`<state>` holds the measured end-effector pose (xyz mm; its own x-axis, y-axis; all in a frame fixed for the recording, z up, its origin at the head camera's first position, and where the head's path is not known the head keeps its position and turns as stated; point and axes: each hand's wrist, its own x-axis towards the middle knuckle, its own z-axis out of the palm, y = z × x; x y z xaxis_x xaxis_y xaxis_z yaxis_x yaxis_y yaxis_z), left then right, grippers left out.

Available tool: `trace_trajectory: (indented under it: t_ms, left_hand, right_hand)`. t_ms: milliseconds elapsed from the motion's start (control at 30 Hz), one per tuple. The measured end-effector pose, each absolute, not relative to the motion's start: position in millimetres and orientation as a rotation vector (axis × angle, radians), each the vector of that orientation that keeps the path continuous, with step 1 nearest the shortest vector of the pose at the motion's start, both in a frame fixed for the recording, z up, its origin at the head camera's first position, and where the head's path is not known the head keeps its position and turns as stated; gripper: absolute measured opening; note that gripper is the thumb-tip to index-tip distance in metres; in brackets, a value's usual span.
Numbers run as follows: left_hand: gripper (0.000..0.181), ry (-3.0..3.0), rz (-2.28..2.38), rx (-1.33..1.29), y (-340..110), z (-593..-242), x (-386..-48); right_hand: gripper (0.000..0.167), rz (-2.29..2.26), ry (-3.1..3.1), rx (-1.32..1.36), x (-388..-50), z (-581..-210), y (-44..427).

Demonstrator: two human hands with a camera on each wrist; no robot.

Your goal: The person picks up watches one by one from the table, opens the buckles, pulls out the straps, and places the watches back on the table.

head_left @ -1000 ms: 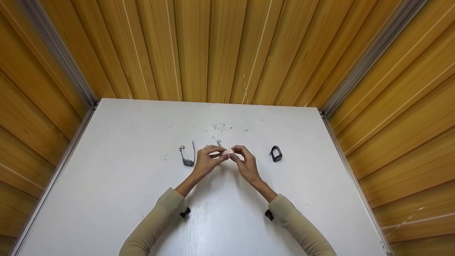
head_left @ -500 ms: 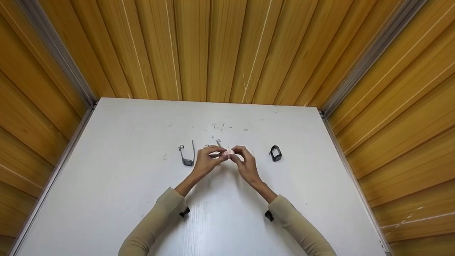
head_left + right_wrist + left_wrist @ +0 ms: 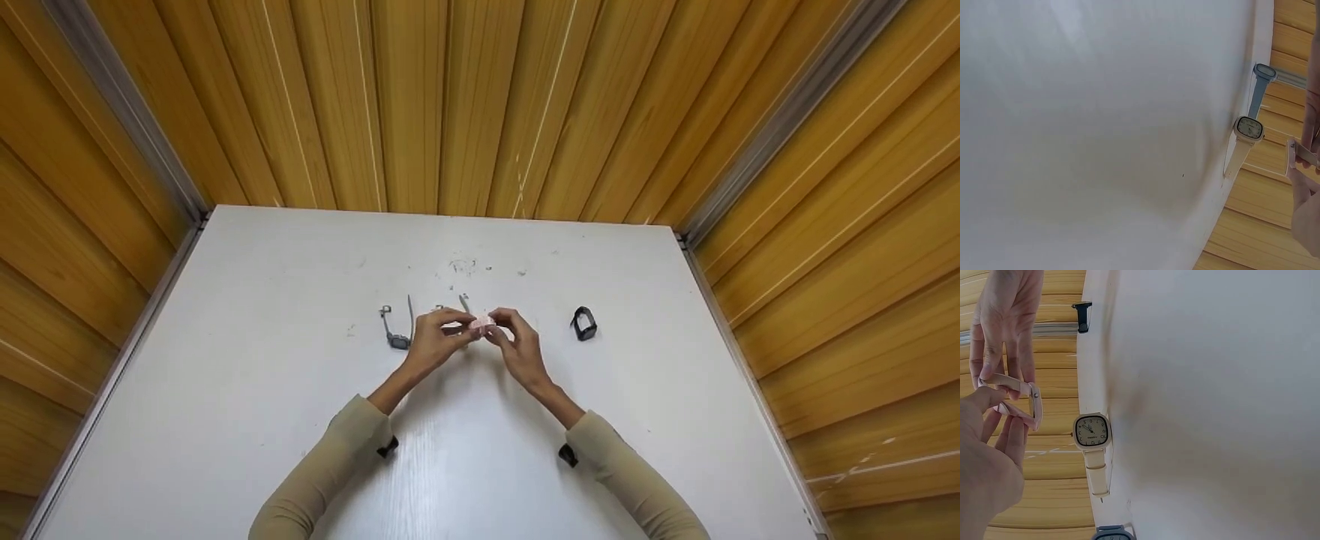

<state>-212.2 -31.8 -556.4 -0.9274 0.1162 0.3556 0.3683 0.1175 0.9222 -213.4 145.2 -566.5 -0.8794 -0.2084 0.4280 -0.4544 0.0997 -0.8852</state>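
The left hand and the right hand both pinch the pink watch, held up over the middle of the table. Each hand grips one side of the strap. I think the job now is working on the strap. Soft fingertips should do it best: line up the two sides, go slowly, and don't let the watch twist. Too hard a pull could make it slip.

Some parts are hard to see. The fingers cover the strap ends, so I can't tell if they touch. The pink watch's face is turned away. From above, the hands partly hide the cream watch. The blue watch, on the left, is cut off in the left wrist view. The black watch, on the right, looks tiny there.
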Motion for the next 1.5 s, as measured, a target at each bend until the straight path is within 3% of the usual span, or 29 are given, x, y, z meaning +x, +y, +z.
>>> trace_trajectory:
  t_ms: [700,1067,1500]
  left_hand:
    - [0.019,-2.156,-1.899,-0.525,-30,-557,-213]
    - [0.016,-2.241,-1.739,-0.482,-30,-589,-232]
    - [0.016,-2.29,-1.595,-0.531,-31,-594,-234]
  right_hand:
    - [0.025,1.999,-2.138,0.619,-216,-570,149]
    - [0.025,1.865,-2.232,0.604,-214,-565,148]
    - [0.023,1.837,-2.208,0.619,-213,-564,150]
